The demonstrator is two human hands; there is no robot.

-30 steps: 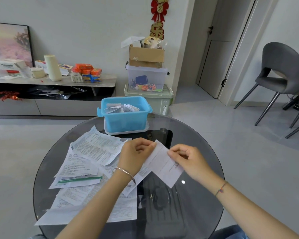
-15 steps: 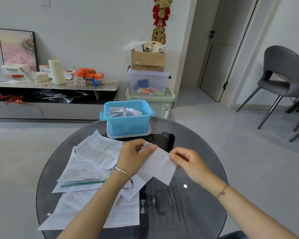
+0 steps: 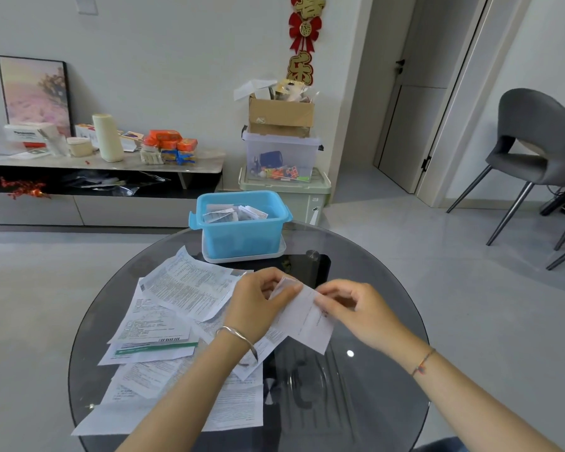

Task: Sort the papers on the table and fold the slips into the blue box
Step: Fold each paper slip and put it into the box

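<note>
Over the middle of the round glass table (image 3: 385, 380) I hold a white paper slip (image 3: 307, 321) between both hands. My left hand (image 3: 258, 305) pinches its upper left edge, where the paper is bent over. My right hand (image 3: 356, 308) pinches the upper right edge. The blue box (image 3: 242, 230) stands on a white lid at the table's far side, with several folded slips inside. A spread of printed papers (image 3: 170, 321) covers the left half of the table, partly under my left forearm.
Behind the table stand stacked storage bins (image 3: 281, 171) topped by a cardboard box. A low shelf (image 3: 105, 164) with clutter runs along the left wall. A grey chair (image 3: 535, 151) stands at the right.
My hands have come closer together, and the slip's left part is bent over toward the right. The view has tilted so the table sits lower in frame.
</note>
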